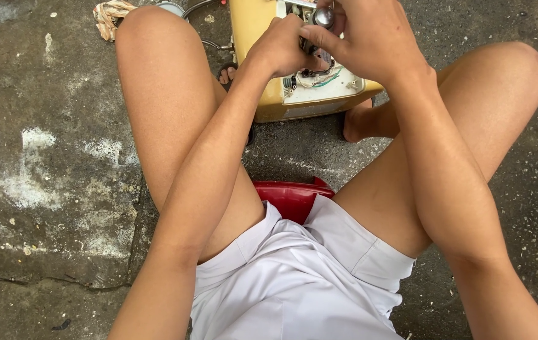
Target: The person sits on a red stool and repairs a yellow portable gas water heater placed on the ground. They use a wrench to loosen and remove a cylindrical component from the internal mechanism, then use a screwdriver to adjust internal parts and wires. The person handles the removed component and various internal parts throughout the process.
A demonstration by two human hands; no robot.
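Yellow appliance [263,75], casing open, wires [319,79] exposed: your left hand [285,47] grips inside; your right hand [363,41] pinches a metal knob [324,17]; still unassembled.

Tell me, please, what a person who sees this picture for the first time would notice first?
First come the two hands at the top centre, the left hand and the right hand, close together over the open top of a yellow appliance that stands on the concrete ground between the person's feet. The right hand pinches a small shiny metal part. Lower down, a red stool shows between the legs, above white shorts.
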